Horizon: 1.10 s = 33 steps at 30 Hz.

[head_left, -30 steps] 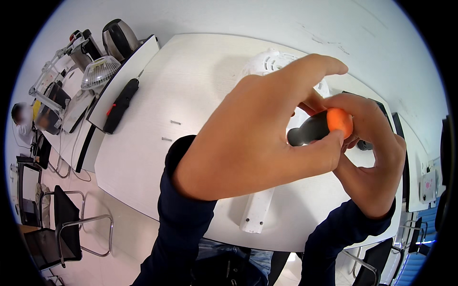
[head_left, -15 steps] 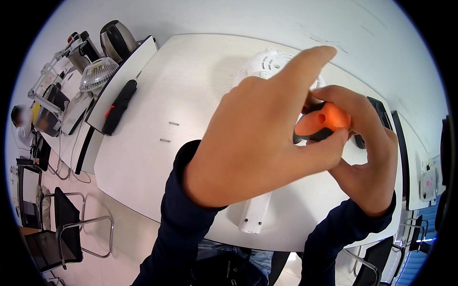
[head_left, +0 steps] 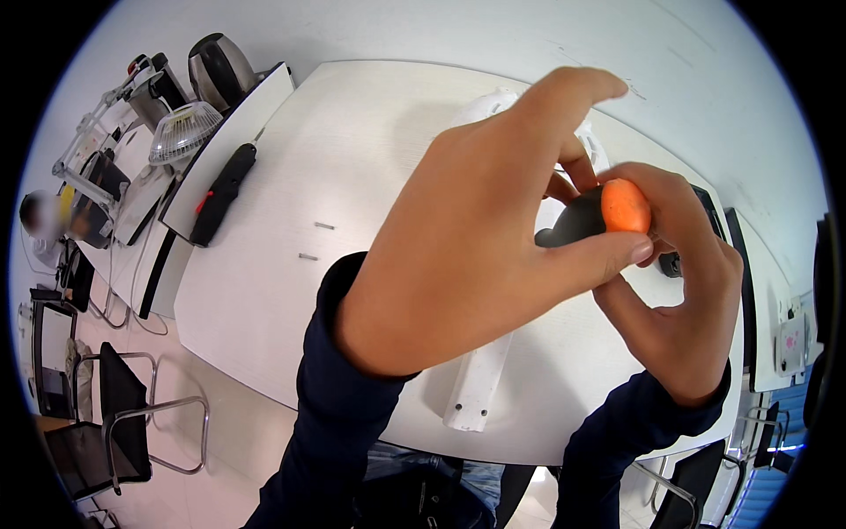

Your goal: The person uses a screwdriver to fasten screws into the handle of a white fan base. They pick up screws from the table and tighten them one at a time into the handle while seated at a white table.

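In front of me my left hand (head_left: 449,238) and my right hand (head_left: 683,282) are both closed around an orange and dark grey screwdriver handle (head_left: 627,208). My left index finger sticks out above the handle, and the left thumb lies along its near side. My right fingers curl about the orange end. The shaft, if any, is hidden. Below my hands lies a white plastic housing (head_left: 476,388) with a long stem and a wider far end, mostly covered by my left hand. Two small screws (head_left: 324,226) rest on the table to the left.
A black electric screwdriver (head_left: 224,194) lies at the white table's (head_left: 264,291) left edge. Beyond the divider stand a kettle (head_left: 220,70) and a round wire-caged appliance (head_left: 185,132). A black chair (head_left: 128,414) is at lower left; a person (head_left: 42,220) sits far left.
The screwdriver handle has turned in my hands: its orange side with the hole faced me before, and now the dark grey side and orange end show. My hands have shifted only slightly.
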Available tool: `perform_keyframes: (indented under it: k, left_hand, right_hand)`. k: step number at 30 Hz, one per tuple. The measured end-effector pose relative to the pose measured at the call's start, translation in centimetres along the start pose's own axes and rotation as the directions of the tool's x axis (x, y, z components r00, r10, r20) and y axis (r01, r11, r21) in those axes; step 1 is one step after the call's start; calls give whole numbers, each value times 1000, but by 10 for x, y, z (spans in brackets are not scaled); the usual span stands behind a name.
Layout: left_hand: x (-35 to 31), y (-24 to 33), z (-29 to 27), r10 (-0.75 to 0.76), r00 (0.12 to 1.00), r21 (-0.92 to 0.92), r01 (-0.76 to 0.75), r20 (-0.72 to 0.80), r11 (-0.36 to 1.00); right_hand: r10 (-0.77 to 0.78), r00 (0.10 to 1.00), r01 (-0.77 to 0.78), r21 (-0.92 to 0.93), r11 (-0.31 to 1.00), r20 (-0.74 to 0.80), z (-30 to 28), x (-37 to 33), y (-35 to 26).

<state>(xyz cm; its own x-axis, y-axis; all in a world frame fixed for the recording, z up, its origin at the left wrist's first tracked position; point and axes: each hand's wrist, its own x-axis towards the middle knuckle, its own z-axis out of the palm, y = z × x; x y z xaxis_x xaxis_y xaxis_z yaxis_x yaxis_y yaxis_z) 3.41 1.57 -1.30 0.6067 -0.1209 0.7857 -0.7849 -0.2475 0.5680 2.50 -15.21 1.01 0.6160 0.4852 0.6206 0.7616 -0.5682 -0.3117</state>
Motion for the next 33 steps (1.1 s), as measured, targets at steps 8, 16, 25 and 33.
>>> perform_keyframes:
  k: [8, 16, 25, 33]
  left_hand:
    - [-1, 12, 0, -35, 999, 154, 40, -34, 987]
    - [-3, 12, -4, 56, 998, 137, -52, -24, 989]
    - [0, 10, 3, -77, 996, 269, 61, 49, 961]
    - [-1, 9, -5, -92, 986, -25, 96, 139, 995]
  right_hand:
    - [51, 996, -66, -204, 977, -79, 3, 0, 5]
    - [-10, 999, 6, -78, 997, -49, 6, 1, -1]
    - [26, 997, -33, -106, 994, -72, 6, 2, -3]
    - [-30, 998, 24, -91, 996, -61, 4, 1, -1]
